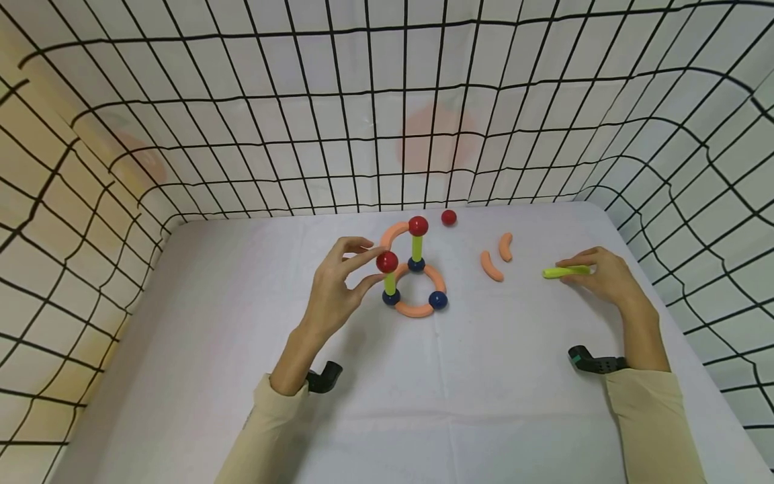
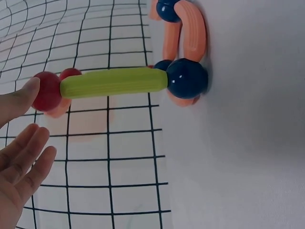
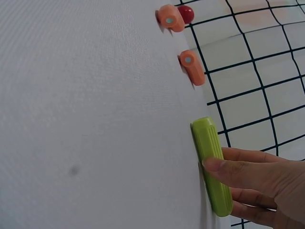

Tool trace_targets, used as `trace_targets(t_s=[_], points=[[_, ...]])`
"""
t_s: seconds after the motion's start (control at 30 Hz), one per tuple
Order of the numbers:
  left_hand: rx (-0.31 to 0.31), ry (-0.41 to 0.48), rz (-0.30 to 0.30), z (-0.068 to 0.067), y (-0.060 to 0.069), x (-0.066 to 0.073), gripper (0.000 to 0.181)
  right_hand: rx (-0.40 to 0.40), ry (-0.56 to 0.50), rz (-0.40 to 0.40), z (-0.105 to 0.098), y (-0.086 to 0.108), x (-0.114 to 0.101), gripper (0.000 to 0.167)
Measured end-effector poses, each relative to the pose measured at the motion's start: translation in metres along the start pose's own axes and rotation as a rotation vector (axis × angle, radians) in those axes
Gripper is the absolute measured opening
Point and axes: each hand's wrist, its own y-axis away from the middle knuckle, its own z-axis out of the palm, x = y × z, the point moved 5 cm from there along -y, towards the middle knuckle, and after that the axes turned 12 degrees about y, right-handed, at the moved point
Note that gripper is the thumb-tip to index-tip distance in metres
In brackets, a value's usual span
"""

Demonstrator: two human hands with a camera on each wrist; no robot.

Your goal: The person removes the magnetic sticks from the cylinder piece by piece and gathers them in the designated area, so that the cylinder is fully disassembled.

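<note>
At the near left of a magnetic ball-and-rod build, my left hand (image 1: 331, 289) pinches a red ball (image 1: 387, 262) between thumb and forefinger. The ball sits on an upright green rod (image 2: 114, 82), which rises from a navy ball (image 2: 187, 78). In the left wrist view the thumb lies against the ball, the forefinger is hidden and the other fingers stand apart. On the right, my right hand (image 1: 607, 274) pinches a loose green rod (image 3: 212, 167), lying flat near the cloth. A second upright green rod (image 1: 417, 249) carries another red ball (image 1: 418, 226).
Curved orange pieces (image 1: 414, 310) join the navy balls into a ring; another curved orange piece (image 1: 394, 233) meets the rear red ball. Two loose curved orange pieces (image 1: 492, 267) and a loose red ball (image 1: 449, 217) lie on the white cloth (image 1: 514, 417). Black wire mesh (image 1: 338, 141) encloses the back and sides.
</note>
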Motion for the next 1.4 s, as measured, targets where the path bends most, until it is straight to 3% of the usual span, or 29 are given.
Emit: trace_targets(t_s=[0.23, 0.4, 0.53, 0.7, 0.87, 1.07, 1.23, 1.4], points=[[0.022, 0.071, -0.076, -0.015, 0.008, -0.014, 0.047, -0.007, -0.001, -0.013, 0.000, -0.002, 0.000, 0.044], [0.003, 0.144, -0.214, -0.020, 0.017, -0.037, 0.045, 0.058, 0.012, -0.067, -0.006, -0.003, -0.009, 0.048], [-0.051, 0.209, -0.355, -0.018, 0.024, -0.056, 0.044, 0.132, -0.054, -0.124, -0.014, 0.001, -0.030, 0.050], [-0.156, 0.268, -0.481, -0.008, 0.028, -0.074, 0.045, 0.139, -0.200, -0.209, -0.014, 0.006, -0.078, 0.048], [-0.245, 0.342, -0.552, 0.006, 0.029, -0.088, 0.043, 0.031, -0.305, -0.328, 0.005, 0.007, -0.129, 0.044], [-0.313, 0.405, -0.573, 0.022, 0.030, -0.093, 0.040, -0.157, -0.376, -0.351, 0.039, 0.006, -0.172, 0.043], [-0.325, 0.414, -0.580, 0.032, 0.030, -0.093, 0.037, -0.257, -0.372, -0.331, 0.058, 0.006, -0.188, 0.045], [-0.312, 0.426, -0.593, 0.037, 0.030, -0.094, 0.035, -0.276, -0.365, -0.316, 0.066, 0.007, -0.194, 0.042]])
